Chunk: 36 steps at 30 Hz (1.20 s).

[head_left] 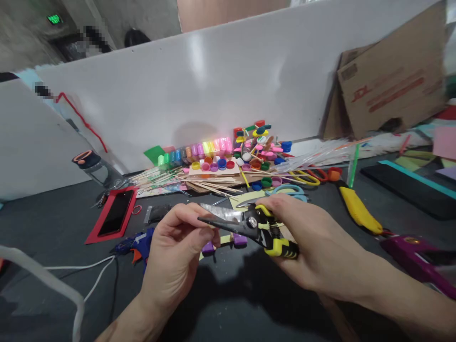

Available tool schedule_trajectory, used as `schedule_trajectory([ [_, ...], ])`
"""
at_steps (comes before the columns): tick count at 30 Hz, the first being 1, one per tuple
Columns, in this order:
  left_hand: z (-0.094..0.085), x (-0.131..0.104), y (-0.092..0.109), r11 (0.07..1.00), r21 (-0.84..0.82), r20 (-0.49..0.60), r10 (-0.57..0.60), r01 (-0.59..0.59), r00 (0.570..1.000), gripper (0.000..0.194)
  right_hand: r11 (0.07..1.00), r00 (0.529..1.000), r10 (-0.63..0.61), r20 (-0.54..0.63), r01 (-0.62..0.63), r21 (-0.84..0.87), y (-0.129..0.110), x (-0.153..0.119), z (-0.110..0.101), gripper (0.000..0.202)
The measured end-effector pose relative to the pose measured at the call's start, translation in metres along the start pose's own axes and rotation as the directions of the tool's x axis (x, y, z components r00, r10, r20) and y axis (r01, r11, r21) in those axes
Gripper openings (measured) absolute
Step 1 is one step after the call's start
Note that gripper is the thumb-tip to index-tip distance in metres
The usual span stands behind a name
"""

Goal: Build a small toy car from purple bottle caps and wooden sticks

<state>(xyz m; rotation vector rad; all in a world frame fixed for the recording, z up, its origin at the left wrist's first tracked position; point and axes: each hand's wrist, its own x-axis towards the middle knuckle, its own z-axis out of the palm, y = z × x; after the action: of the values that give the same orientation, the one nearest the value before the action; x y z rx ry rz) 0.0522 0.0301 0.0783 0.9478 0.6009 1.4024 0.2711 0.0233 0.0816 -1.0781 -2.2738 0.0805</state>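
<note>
My right hand [302, 237] is closed around the yellow and black handles of a pair of snips [251, 222], whose blades stand partly apart and point left. By the blade tips, the fingers of my left hand [181, 242] are pinched together. Whatever sits in that pinch is hidden or too small to make out. Beneath the blades lie small purple pieces [240, 240] joined by a pale strip, partly covered by my left fingers. Just behind the snips are blue-handled scissors [288, 191] on a yellowish sheet.
Paint pots [213, 165], wooden sticks [213, 183] and clay tubs crowd the back. On the left are a blue glue gun [137, 247], a phone [117, 213], a bottle [98, 168] and a white cable [50, 280]. A yellow cutter [359, 209] and cardboard [392, 80] stand right.
</note>
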Motion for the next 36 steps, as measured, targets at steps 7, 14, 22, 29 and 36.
schedule_trajectory([
  [7,-0.004,-0.002,0.003,0.968,0.195,0.007,0.161,-0.160,0.987,0.012,1.000,0.999,-0.003,0.053,0.002,0.008,0.001,-0.003,-0.002,0.035],
  [14,-0.004,-0.003,0.000,0.960,0.210,-0.022,0.192,-0.183,0.981,0.015,0.998,1.000,-0.028,0.006,0.028,-0.055,-0.001,-0.004,0.005,0.028],
  [22,-0.002,-0.001,0.000,0.984,0.128,-0.004,0.128,-0.126,0.992,0.010,0.999,1.000,0.003,-0.010,-0.002,0.051,0.000,-0.003,0.008,0.031],
  [29,-0.003,0.001,-0.001,0.999,0.043,-0.021,0.012,-0.011,1.000,0.009,0.999,0.999,0.005,0.039,-0.007,0.045,0.003,-0.001,0.004,0.037],
  [36,-0.003,0.000,0.003,0.997,0.008,-0.027,-0.076,0.076,0.997,0.011,0.997,0.996,0.027,0.089,-0.033,0.065,0.003,-0.002,0.004,0.034],
])
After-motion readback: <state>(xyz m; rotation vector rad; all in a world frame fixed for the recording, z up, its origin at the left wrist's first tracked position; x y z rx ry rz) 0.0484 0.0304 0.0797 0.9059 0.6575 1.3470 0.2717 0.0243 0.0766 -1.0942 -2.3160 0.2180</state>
